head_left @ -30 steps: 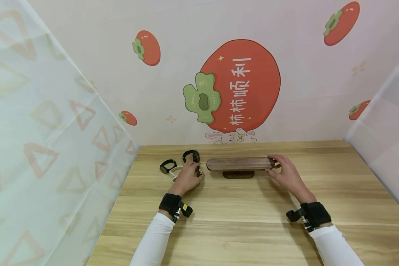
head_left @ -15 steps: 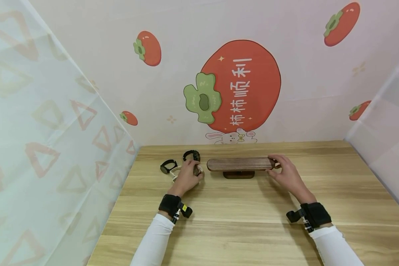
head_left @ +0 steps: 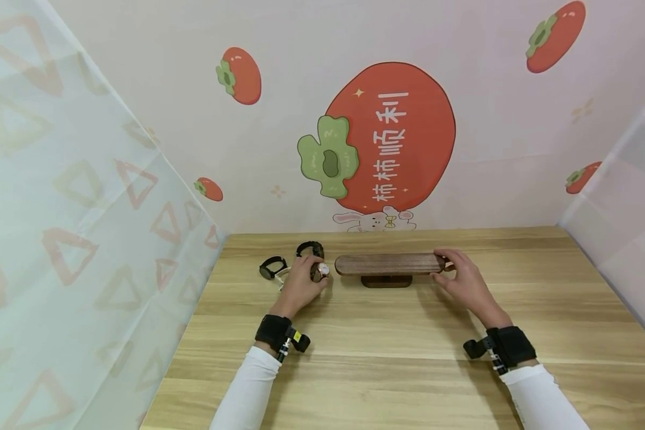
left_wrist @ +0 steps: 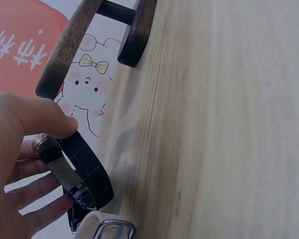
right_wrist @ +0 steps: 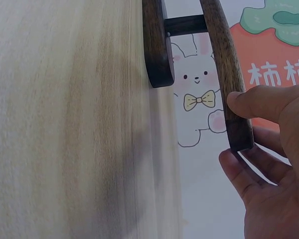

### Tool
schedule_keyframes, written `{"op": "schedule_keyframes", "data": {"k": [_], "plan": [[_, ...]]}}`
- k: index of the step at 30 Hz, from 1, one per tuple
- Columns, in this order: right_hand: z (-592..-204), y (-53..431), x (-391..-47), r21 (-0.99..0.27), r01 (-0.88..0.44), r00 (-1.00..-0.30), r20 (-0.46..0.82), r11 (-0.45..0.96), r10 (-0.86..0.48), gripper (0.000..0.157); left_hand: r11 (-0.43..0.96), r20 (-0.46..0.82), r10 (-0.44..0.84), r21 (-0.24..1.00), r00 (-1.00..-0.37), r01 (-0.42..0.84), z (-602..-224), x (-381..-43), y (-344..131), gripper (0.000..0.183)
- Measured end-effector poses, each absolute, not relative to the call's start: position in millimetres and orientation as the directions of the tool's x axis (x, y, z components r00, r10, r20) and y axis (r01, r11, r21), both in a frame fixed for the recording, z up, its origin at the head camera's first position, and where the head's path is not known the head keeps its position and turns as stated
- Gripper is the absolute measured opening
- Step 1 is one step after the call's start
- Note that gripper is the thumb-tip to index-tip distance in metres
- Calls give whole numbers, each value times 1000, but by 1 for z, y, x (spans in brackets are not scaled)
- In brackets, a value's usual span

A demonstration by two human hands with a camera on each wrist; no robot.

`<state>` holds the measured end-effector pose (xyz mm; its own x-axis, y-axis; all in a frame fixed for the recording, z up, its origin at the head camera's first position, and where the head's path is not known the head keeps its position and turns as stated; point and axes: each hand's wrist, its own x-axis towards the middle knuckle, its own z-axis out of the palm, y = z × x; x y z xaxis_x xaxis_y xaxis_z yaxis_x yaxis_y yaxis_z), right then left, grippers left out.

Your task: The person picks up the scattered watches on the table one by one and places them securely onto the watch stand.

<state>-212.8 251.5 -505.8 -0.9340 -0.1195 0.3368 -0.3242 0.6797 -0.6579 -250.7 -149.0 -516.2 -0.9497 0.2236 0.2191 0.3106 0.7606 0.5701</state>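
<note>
My left hand [head_left: 298, 288] pinches a wristwatch [head_left: 322, 272] with a dark strap closed in a loop, just left of the wooden stand. In the left wrist view, thumb and fingers are at the black strap [left_wrist: 87, 167], and the watch is lifted off the table. The dark wooden watch stand [head_left: 389, 264] has a long rounded bar on a short post and small base. My right hand [head_left: 466, 286] grips the bar's right end. In the right wrist view, its thumb presses the near side of the bar [right_wrist: 229, 64], with the fingers behind and beneath.
Beside and behind my left hand lie a black watch [head_left: 267, 273], another black watch [head_left: 317, 251] and a watch with a pale strap [left_wrist: 97, 223]. A printed backdrop [head_left: 279, 149] rises along the wooden table's [head_left: 398, 382] back edge, with a side panel on the left.
The watch in my left hand has turned, so its light face now shows toward the head camera. My left hand shifts only slightly. The right hand and stand stay in place.
</note>
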Motion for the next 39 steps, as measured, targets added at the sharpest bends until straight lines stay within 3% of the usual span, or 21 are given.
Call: {"op": "schedule_keyframes", "data": {"k": [26, 39], "plan": [[-506, 251, -214, -656, -325, -933, 340, 681, -118, 57, 631, 284, 224, 687, -932, 361, -517, -249, -152, 48], [-506, 250, -212, -652, -325, -933, 339, 685, -120, 57, 607, 410, 268, 631, -872, 483, -517, -250, -152, 45]]}}
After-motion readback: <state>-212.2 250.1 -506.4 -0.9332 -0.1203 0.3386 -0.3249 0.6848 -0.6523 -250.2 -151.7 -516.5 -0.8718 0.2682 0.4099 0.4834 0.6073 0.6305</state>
